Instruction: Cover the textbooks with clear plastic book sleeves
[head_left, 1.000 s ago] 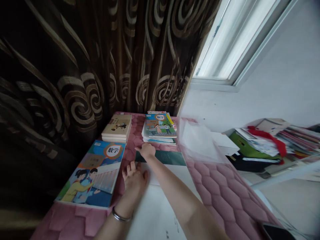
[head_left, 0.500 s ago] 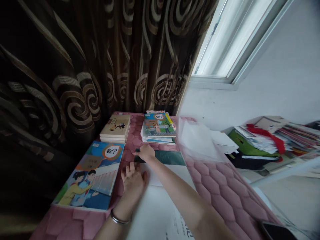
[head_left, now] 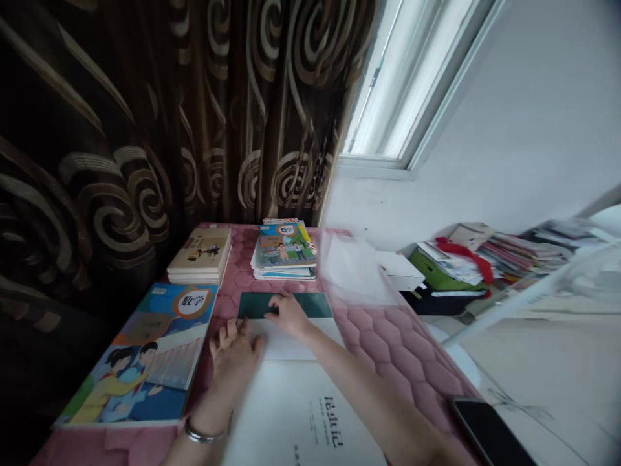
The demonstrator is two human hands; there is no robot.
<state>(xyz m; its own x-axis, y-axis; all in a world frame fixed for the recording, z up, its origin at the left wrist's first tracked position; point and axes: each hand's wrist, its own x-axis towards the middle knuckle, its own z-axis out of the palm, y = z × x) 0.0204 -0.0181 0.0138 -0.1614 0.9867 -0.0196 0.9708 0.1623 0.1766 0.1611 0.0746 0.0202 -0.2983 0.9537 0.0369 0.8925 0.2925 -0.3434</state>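
Note:
An open book (head_left: 286, 388) lies in front of me, showing a white page with dark printed characters. Across its far end runs a white flap with a dark green strip (head_left: 313, 303). Along the book's left edge rests my left hand (head_left: 236, 356), fingers spread, a silver bracelet on its wrist. My right hand (head_left: 291, 316) is on the flap by the green strip, fingers bent and apart, with nothing seen held. Its forearm crosses the right side of the page. Just left of my left hand lies a blue textbook (head_left: 140, 362) with cartoon children on its cover.
Tan books (head_left: 200, 255) are stacked at the back left, beside a pile of textbooks (head_left: 286, 249). Clear plastic sheets (head_left: 356, 268) lie at the back right of the pink quilted cover (head_left: 402, 362). A phone (head_left: 488, 430) is near the right edge. Papers and bags (head_left: 451, 268) stand beyond.
My right hand has shifted from the left end of the green strip toward its middle. My left hand stays at the book's left edge. The view has turned right.

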